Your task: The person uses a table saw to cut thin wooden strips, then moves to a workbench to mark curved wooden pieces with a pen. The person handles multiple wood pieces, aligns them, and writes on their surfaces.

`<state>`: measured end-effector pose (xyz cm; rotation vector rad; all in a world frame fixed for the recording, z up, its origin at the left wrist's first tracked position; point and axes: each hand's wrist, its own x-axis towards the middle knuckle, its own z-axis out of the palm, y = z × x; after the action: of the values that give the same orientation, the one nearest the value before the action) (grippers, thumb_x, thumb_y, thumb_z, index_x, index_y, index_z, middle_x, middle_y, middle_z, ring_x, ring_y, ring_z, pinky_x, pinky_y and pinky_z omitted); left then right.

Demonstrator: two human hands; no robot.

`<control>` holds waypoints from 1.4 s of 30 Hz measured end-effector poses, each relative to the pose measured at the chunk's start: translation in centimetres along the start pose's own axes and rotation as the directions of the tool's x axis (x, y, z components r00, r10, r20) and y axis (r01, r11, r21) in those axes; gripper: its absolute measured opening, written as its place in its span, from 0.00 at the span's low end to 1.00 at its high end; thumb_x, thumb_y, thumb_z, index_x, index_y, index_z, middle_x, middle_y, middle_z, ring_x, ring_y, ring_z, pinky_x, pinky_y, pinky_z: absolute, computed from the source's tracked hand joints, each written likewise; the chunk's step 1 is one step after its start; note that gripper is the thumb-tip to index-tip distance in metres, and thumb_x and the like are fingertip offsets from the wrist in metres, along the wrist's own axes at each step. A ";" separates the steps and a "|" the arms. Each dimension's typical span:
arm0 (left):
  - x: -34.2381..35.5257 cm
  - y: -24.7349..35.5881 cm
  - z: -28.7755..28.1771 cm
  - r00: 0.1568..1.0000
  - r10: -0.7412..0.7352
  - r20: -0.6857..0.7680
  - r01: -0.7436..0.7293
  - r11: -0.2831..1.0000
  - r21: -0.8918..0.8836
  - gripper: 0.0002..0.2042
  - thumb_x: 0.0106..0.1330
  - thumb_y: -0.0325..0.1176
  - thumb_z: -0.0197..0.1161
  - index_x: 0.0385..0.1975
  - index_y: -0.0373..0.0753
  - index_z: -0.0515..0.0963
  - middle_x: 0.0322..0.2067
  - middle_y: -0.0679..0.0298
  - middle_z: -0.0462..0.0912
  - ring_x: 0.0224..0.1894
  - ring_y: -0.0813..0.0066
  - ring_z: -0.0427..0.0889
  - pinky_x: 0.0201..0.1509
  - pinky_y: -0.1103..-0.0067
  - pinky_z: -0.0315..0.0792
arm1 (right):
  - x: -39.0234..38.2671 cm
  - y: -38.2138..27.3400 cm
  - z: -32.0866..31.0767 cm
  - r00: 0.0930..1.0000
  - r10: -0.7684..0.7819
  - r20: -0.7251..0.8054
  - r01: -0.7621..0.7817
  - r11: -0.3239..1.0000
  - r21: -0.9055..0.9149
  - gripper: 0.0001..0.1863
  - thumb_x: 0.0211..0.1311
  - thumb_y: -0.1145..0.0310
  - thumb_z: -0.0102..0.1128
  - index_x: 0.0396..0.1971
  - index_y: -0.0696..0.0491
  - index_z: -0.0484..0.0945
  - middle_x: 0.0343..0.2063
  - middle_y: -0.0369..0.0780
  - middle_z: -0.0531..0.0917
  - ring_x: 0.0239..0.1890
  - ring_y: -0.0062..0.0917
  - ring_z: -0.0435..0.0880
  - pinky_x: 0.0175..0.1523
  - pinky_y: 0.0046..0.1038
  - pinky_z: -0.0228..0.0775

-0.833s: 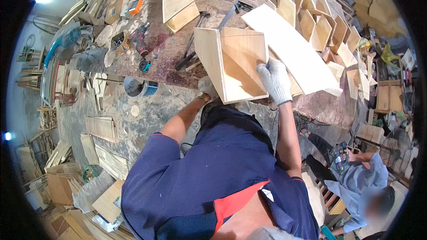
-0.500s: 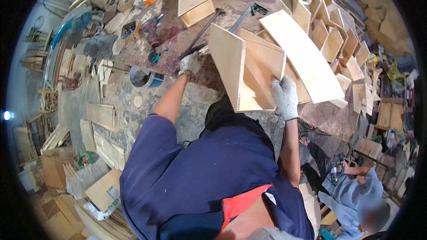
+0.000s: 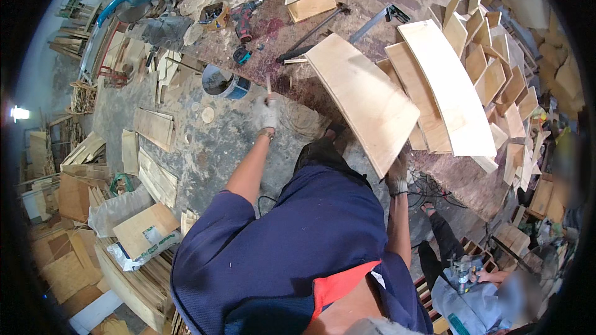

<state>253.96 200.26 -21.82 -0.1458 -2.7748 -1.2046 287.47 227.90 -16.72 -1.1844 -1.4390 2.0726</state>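
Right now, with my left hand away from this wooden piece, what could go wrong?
The wooden piece might slip or tip: only your right hand is at it, and its near corner appears to jut past the edge of the workbench. Swinging it could knock the black tool handle by its left corner, or shove the long pale board.

Left of the pale, angular plywood box stands the round blue bucket; right of the box, the long whitish wooden board; behind the box leftward, the dark long-shafted hammer and red-and-black drill.
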 end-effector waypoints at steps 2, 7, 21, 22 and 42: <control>0.8 -3.0 -2.0 0.990 -0.117 -0.078 0.122 0.990 0.066 0.22 0.69 0.52 0.58 0.38 0.35 0.82 0.32 0.43 0.84 0.35 0.44 0.83 0.37 0.55 0.71 | 0.9 1.7 -2.8 0.965 -0.020 0.263 0.186 0.757 -0.627 0.21 0.69 0.69 0.56 0.58 0.61 0.72 0.54 0.48 0.81 0.58 0.35 0.78 0.60 0.36 0.71; 11.5 -9.5 -10.5 0.908 -0.227 -0.353 0.307 0.933 0.190 0.27 0.69 0.58 0.58 0.47 0.35 0.80 0.42 0.42 0.84 0.43 0.46 0.83 0.44 0.59 0.73 | 1.4 7.5 -3.2 0.854 -0.416 0.313 0.519 0.632 -0.575 0.16 0.64 0.66 0.57 0.43 0.65 0.81 0.38 0.53 0.87 0.42 0.41 0.86 0.49 0.38 0.75; -3.1 11.4 4.9 0.681 -0.264 0.683 0.545 0.806 -0.232 0.23 0.69 0.58 0.61 0.49 0.45 0.72 0.22 0.73 0.69 0.12 0.86 0.60 0.13 0.83 0.54 | 5.7 -1.4 3.5 0.991 0.108 0.074 0.015 0.469 -0.883 0.29 0.65 0.47 0.56 0.38 0.63 0.84 0.33 0.55 0.87 0.41 0.47 0.88 0.47 0.46 0.77; -4.2 12.5 5.5 0.724 -0.171 0.668 0.442 0.858 -0.260 0.25 0.67 0.58 0.63 0.50 0.44 0.72 0.18 0.75 0.66 0.11 0.86 0.58 0.12 0.83 0.52 | 4.7 -2.1 3.0 0.999 -0.031 -0.020 -0.005 0.425 -0.905 0.22 0.57 0.53 0.59 0.37 0.59 0.85 0.29 0.57 0.84 0.38 0.55 0.85 0.44 0.50 0.75; -7.6 20.9 3.1 0.911 0.221 0.348 -0.084 0.926 -0.369 0.27 0.69 0.38 0.66 0.64 0.32 0.68 0.27 0.68 0.67 0.31 0.77 0.66 0.37 0.76 0.67 | 0.3 -14.7 -11.2 0.557 -0.408 -0.724 0.093 0.896 -0.433 0.27 0.59 0.71 0.59 0.60 0.59 0.73 0.31 0.40 0.83 0.23 0.21 0.81 0.27 0.26 0.75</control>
<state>264.00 216.41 -9.89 -0.6939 -2.7472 -1.7769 293.70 241.01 -5.28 -1.6268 -1.3823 0.8320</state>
